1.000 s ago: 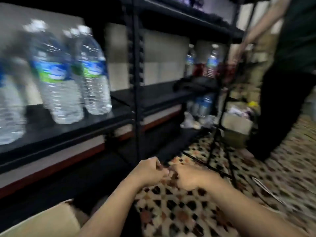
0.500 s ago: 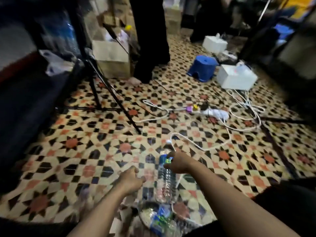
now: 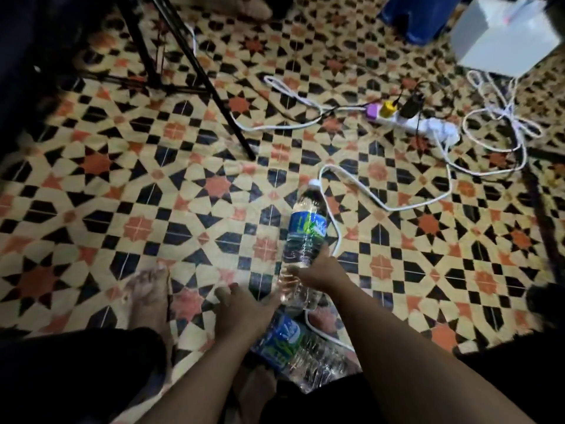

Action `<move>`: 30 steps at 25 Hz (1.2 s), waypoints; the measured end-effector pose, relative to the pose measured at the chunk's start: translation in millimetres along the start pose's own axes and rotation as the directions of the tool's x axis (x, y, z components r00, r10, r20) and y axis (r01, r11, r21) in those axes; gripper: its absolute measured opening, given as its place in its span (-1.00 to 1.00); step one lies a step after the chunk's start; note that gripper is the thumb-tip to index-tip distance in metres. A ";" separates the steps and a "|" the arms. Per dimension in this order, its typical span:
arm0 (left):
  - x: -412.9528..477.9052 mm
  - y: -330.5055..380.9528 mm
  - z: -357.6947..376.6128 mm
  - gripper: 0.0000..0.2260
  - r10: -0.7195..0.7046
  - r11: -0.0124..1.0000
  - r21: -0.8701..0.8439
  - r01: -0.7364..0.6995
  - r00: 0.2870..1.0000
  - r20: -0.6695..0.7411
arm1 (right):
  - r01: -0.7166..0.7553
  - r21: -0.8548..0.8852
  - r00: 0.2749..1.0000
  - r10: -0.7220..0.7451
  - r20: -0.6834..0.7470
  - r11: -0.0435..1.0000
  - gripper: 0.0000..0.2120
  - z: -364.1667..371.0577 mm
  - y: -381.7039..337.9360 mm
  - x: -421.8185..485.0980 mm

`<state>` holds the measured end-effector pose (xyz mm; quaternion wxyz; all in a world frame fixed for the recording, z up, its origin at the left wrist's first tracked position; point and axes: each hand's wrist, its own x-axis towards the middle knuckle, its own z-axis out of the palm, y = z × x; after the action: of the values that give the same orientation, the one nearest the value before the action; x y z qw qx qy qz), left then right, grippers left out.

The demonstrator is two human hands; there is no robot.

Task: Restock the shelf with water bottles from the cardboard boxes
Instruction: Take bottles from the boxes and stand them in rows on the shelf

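Head: patterned tile floor, power strip, water bottle.

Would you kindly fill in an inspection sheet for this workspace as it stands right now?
Surface: patterned tile floor in black, orange and cream.
Job's things: water bottle, white cap pointing away from the person; second bottle lying between the forearms.
Clutter: white box and blue stool at the far edge.
Grippers: right hand grips the water bottle's lower body; left hand open beside its base, contact unclear.
Cables: power strip with plugs in it; white cable trailing past the water bottle.
Surroundings: black tripod legs; bare foot on the tiles.
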<state>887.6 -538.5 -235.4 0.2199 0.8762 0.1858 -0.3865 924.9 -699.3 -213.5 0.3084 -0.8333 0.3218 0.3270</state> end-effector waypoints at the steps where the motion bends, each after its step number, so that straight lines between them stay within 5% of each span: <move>1: -1.0 -2.7 5.2 0.01 -0.069 0.994 -0.087 0.070 0.998 0.015 | -0.024 0.049 1.000 0.025 -0.017 0.999 0.14 3.6 -2.0 3.2; 5: 8.0 -11.3 29.1 0.20 -0.159 0.942 -0.268 0.203 0.971 0.177 | -0.066 0.136 0.996 0.073 -0.047 0.989 0.21 16.9 -6.4 11.0; 15: 41.1 5.6 3.3 -0.19 -0.024 0.901 -0.434 -0.010 0.997 -0.074 | -0.151 0.338 0.988 0.148 0.036 0.929 0.22 -0.2 2.3 32.1; 23: 77.3 32.7 -44.6 -0.15 0.076 0.841 -0.511 -0.181 0.973 -0.220 | -0.330 0.276 0.934 0.270 0.233 0.903 0.22 -4.8 -1.2 30.8; 27: 55.7 31.9 -17.4 0.14 0.009 0.916 -0.398 -0.056 0.993 -0.119 | -0.167 0.253 0.964 0.212 -0.162 0.953 0.03 13.8 -0.2 33.2; 30: 63.8 28.9 -17.5 0.19 -0.003 0.909 -0.414 -0.036 0.996 -0.093 | -0.089 0.154 0.960 0.126 -0.250 0.984 0.03 15.1 1.4 27.4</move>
<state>952.7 -543.4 -266.3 0.3958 0.8276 0.2661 -0.2958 934.6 -698.4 -243.3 0.3037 -0.8262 0.4264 0.2083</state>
